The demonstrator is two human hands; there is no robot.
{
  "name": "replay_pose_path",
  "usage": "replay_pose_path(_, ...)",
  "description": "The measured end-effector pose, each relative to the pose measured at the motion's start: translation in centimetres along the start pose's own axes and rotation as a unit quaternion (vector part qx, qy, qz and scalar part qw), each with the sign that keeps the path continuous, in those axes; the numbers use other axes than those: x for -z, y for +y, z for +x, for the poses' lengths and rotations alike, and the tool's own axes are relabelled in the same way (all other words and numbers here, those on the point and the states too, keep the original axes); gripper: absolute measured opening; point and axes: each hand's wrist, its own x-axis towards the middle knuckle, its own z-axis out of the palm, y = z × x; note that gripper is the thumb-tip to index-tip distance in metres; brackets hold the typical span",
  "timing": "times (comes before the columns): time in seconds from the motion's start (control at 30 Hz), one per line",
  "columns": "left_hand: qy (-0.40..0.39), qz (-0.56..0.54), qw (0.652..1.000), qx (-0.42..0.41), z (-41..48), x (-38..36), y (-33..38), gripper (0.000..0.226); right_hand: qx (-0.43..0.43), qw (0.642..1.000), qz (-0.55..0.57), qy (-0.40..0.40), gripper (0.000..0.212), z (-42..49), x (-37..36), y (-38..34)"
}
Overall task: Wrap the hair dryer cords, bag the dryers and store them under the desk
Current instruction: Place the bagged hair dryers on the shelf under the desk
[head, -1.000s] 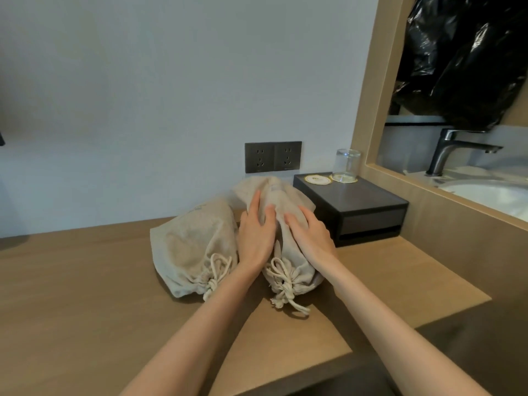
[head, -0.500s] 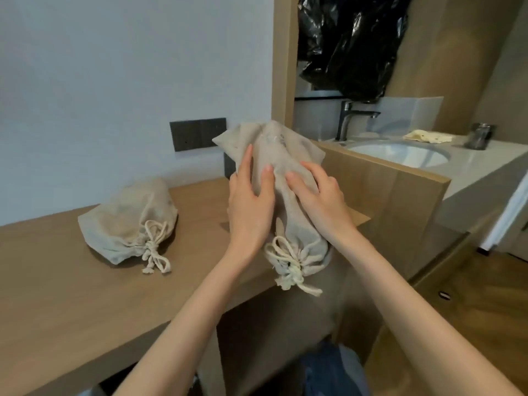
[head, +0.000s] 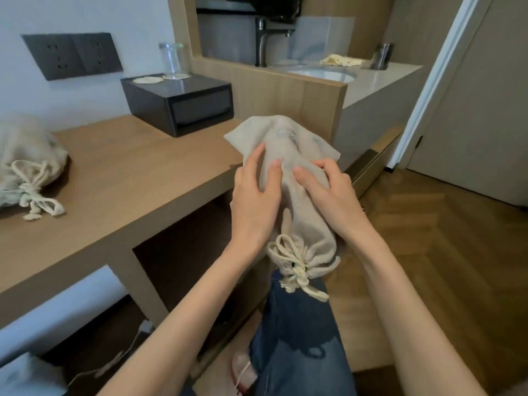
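Desk (head: 128, 178), wood, the largest item: its front right corner lies just beside the work, and below it we note a dark open bay (head: 194, 238), the likely storage place. Held bag (head: 297, 201), beige cloth, drawstring (head: 294, 264) knotted at the lower end: off the surface, in the air past the desk's right edge and above a knee in jeans (head: 297, 324). Second bag (head: 25, 161), also tied, lies at the surface's left edge, well apart. Black box (head: 177, 104) stands at the back right corner with a glass (head: 173, 60) on top. Left hand (head: 254, 201) and right hand (head: 331, 195): each clasps the bag's upper body from its own side, fingers curled into the cloth. Step in hand, as we judge it: storing the first bagged dryer; wrapping and bagging look done. The next move calls for lowering the bag and swinging it left under the front edge. In the way: the upright leg panel (head: 137, 281), the knee, and a thin white cable (head: 123, 356) on the floor below.
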Motion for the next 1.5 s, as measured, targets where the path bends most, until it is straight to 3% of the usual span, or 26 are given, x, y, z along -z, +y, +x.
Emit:
replay_pose_path(0.37, -0.065, -0.018, 0.993, 0.100, -7.4, -1.4, -6.4, 0.043, -0.120, 0.988, -0.066, -0.071, 0.043, -5.9, -1.5, 6.3)
replay_pose_path(0.5, -0.027, -0.047, 0.987, 0.151, -8.8, -0.2, -9.9, 0.040, -0.131, 0.982, -0.075, -0.114, 0.041, -6.2, -4.7, 8.0)
replay_pose_path(0.83, 0.067, -0.084, 0.951, 0.289, -7.8, 3.6, -18.9, 0.050, -0.100, 0.965, -0.090, -0.224, 0.068, -2.4, -15.1, 11.5)
replay_pose_path(0.97, 0.107, -0.113, 0.927, 0.341, -7.1, 4.0, -22.3, 0.041, -0.063, 0.960, -0.093, -0.258, 0.051, -0.3, -18.3, 13.9)
replay_pose_path(1.07, 0.132, -0.131, 0.909, 0.373, -6.7, 4.1, -25.1, 0.050, -0.067, 0.951, -0.106, -0.281, 0.058, 1.3, -20.7, 16.0)
replay_pose_path(1.2, 0.191, -0.159, 0.874, 0.418, -6.0, 4.1, -27.6, 0.044, -0.090, 0.936, -0.105, -0.323, 0.064, 2.6, -23.9, 18.3)
replay_pose_path(1.37, 0.222, -0.094, 0.878, 0.413, -5.3, 4.6, -30.4, 0.043, -0.106, 0.927, -0.059, -0.354, 0.067, 4.1, -26.8, 19.6)
replay_pose_path(1.5, 0.238, -0.068, 0.848, 0.469, -4.9, 5.2, -32.5, 0.027, -0.116, 0.921, -0.009, -0.372, 0.051, 4.6, -28.4, 20.7)
